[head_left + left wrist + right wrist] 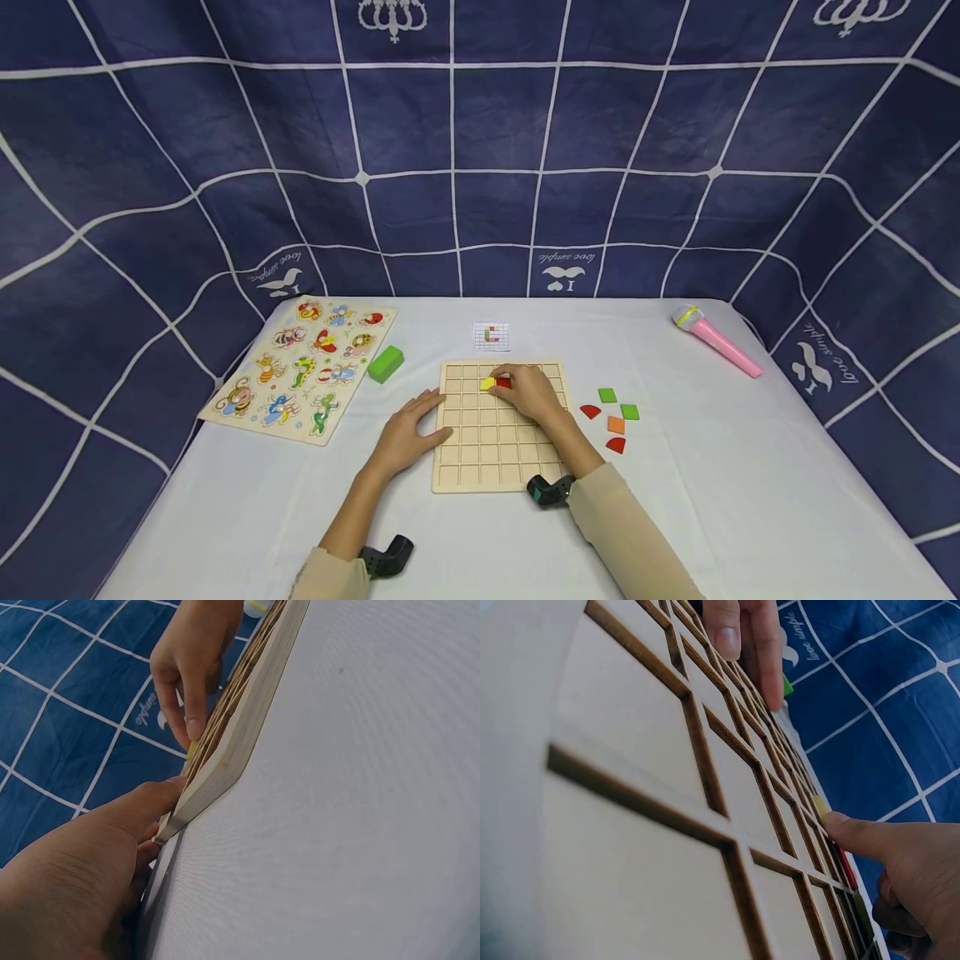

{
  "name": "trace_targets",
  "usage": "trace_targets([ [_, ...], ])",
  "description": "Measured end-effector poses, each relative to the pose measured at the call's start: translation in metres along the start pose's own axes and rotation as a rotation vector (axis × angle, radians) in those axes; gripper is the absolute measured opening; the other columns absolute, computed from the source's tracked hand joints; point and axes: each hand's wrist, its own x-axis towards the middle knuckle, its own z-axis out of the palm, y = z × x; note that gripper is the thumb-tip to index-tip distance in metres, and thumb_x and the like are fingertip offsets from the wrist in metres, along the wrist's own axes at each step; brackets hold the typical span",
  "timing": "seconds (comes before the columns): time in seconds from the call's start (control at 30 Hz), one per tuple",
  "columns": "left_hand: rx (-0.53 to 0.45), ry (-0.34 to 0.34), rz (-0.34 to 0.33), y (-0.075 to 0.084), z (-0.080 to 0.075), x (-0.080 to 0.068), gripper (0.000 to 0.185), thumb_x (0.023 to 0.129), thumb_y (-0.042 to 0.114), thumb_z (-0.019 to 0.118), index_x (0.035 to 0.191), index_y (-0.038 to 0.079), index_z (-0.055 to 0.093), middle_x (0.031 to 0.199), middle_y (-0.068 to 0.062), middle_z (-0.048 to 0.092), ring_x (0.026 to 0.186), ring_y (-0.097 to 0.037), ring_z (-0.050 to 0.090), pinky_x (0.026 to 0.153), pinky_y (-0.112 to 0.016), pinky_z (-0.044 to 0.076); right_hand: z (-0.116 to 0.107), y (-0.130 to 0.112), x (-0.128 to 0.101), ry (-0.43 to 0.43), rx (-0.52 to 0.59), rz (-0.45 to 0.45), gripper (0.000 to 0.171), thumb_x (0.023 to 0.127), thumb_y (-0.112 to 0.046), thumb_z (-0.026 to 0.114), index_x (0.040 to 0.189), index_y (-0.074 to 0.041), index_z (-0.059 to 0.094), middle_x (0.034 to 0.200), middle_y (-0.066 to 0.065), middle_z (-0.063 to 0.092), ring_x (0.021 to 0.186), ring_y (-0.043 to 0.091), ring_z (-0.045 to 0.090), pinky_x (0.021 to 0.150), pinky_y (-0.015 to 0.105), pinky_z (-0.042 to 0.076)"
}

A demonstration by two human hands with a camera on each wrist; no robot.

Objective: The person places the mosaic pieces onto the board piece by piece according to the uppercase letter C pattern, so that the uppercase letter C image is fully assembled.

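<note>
On the white bench (675,500), from the head view: wooden grid board (495,454) at centre, left hand (408,433) flat against its left edge with fingers straight, right hand (528,390) resting over the upper rows, fingertips on a yellow tile (487,383) and red tile (503,382). Loose coloured pieces (613,412) just right of the board.

From the left wrist: thumb pressed to the board's corner (225,761).

From the right wrist: one extended finger (855,832) touching the yellow tile (821,805) in its cell; other fingers curled, holding nothing.
</note>
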Motion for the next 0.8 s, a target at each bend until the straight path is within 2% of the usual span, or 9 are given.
trace_targets([
  [0.3, 0.009, 0.001, 0.003, 0.0, -0.001, 0.001, 0.061, 0.078, 0.039, 0.072, 0.131, 0.015, 0.052, 0.141, -0.002, 0.042, 0.133, -0.022, 0.031, 0.107, -0.048, 0.026, -0.003, -0.001, -0.001, -0.01, 0.023, -0.003, 0.031, 0.079, -0.031, 0.073, 0.105, -0.014, 0.07, 0.051, -0.006, 0.041, 0.048, 0.009, 0.031, 0.047, 0.025, 0.03],
  [0.43, 0.005, 0.006, 0.003, 0.0, 0.0, 0.001, 0.062, 0.078, 0.038, 0.072, 0.131, 0.015, 0.053, 0.141, -0.003, 0.043, 0.133, -0.023, 0.031, 0.107, -0.048, 0.026, -0.008, -0.001, -0.004, -0.008, 0.051, -0.009, 0.031, 0.08, -0.03, 0.073, 0.105, -0.013, 0.07, 0.048, -0.006, 0.036, 0.045, 0.008, 0.028, 0.044, 0.025, 0.028],
  [0.57, 0.005, 0.007, 0.003, 0.0, 0.0, 0.0, 0.062, 0.078, 0.039, 0.072, 0.131, 0.014, 0.053, 0.14, -0.003, 0.043, 0.133, -0.023, 0.031, 0.108, -0.048, 0.025, -0.018, 0.001, -0.008, 0.002, 0.082, -0.004, 0.03, 0.08, -0.028, 0.073, 0.105, -0.013, 0.069, 0.047, -0.006, 0.032, 0.043, 0.008, 0.025, 0.041, 0.024, 0.025],
  [0.8, 0.011, 0.003, 0.008, 0.001, 0.0, 0.0, 0.062, 0.078, 0.039, 0.072, 0.131, 0.014, 0.052, 0.141, -0.004, 0.043, 0.133, -0.023, 0.031, 0.107, -0.047, 0.026, -0.047, 0.016, -0.023, 0.03, 0.127, 0.023, 0.028, 0.081, -0.024, 0.072, 0.106, -0.011, 0.069, 0.049, -0.004, 0.037, 0.042, 0.008, 0.028, 0.039, 0.022, 0.027],
])
